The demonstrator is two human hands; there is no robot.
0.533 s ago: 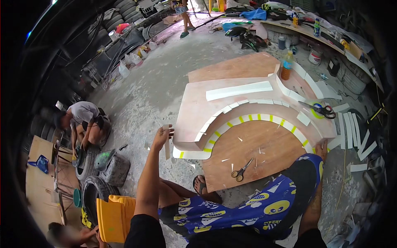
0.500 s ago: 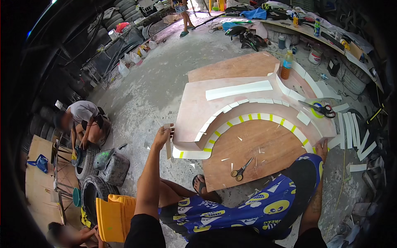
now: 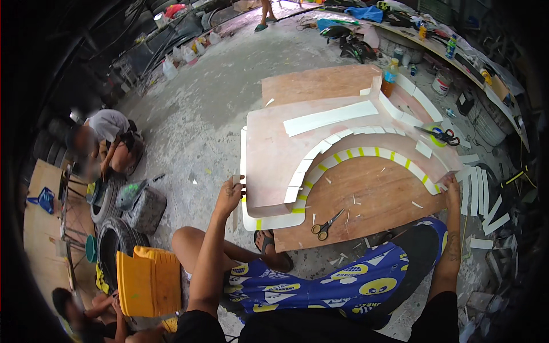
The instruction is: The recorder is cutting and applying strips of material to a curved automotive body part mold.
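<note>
A pale pink, fender-shaped panel [image 3: 269,154] with a wide wheel-arch cutout rests on a brown plywood sheet [image 3: 366,197]. White card strips [image 3: 377,152] line its arch and edges, fixed in places with yellow tape. My left hand [image 3: 230,194] is closed at the panel's left edge, its fingertips against the white border; a narrow greyish strip [image 3: 235,178] shows by those fingers. At the panel's near right corner, my right hand [image 3: 452,191] is closed around the end of the arch. Black-handled scissors [image 3: 327,224] lie inside the arch on the plywood, among small white offcuts.
Another pair of scissors [image 3: 439,135] and a bottle of amber liquid [image 3: 390,78] stand by the panel's far right. Loose white strips [image 3: 476,191] lie to the right. At left are a yellow crate [image 3: 148,283], tyres [image 3: 114,243] and two crouching people [image 3: 111,137].
The panel's near left corner has shifted toward me with my left hand, and its white left border now shows. My view has moved slightly. A person at the back has stepped to the right.
</note>
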